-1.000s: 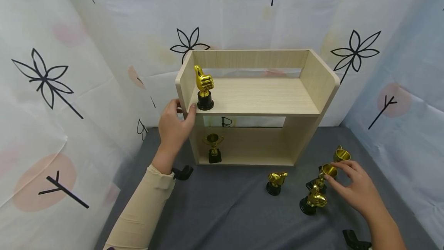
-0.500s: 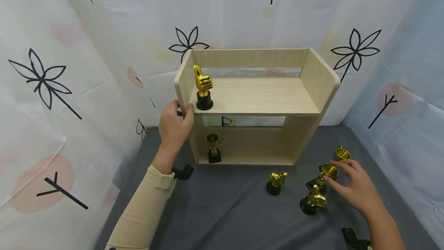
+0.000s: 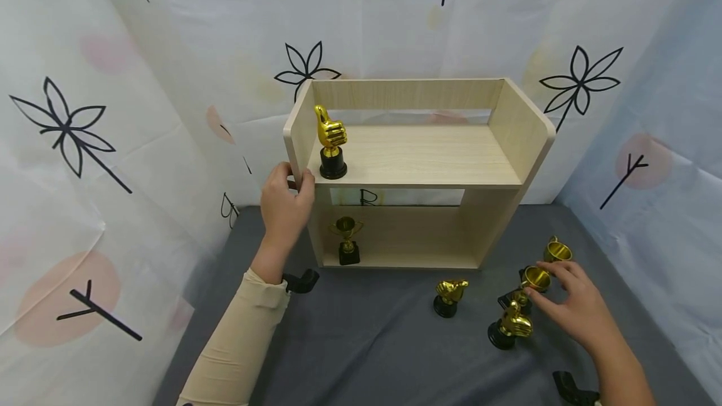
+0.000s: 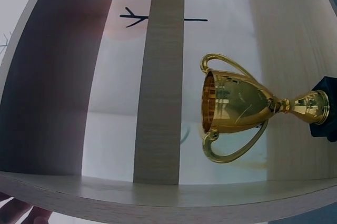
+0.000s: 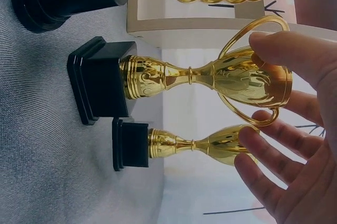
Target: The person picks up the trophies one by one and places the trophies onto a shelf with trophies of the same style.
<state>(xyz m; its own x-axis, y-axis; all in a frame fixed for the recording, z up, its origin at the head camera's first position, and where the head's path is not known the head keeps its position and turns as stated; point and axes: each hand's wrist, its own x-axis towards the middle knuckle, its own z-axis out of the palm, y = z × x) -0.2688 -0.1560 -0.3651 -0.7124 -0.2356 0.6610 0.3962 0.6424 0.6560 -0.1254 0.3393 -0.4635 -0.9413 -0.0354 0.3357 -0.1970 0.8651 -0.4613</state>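
Observation:
My left hand (image 3: pixel 286 205) grips the left side panel of a two-tier wooden shelf (image 3: pixel 429 155), thumb at the front edge and fingers on the outer side. At the right, my right hand (image 3: pixel 581 306) pinches a gold trophy cup (image 5: pixel 253 79) near its rim, thumb on one side and fingers on the other. The cup's black square base (image 5: pixel 102 79) stands on the cloth. Behind it is a second gold trophy cup (image 3: pixel 557 249). A gold thumbs-up trophy (image 3: pixel 516 323) stands just in front of the held cup.
On the upper tier stands another thumbs-up trophy (image 3: pixel 331 140), at the left. A small trophy cup (image 4: pixel 237 103) is on the lower tier's left. One more thumbs-up trophy (image 3: pixel 449 296) stands on the grey cloth (image 3: pixel 366 343) before the shelf. Patterned fabric (image 3: pixel 395 17) encloses the space.
Both hands stay essentially where they were, and the trophies have not moved. The head view has shifted very slightly.

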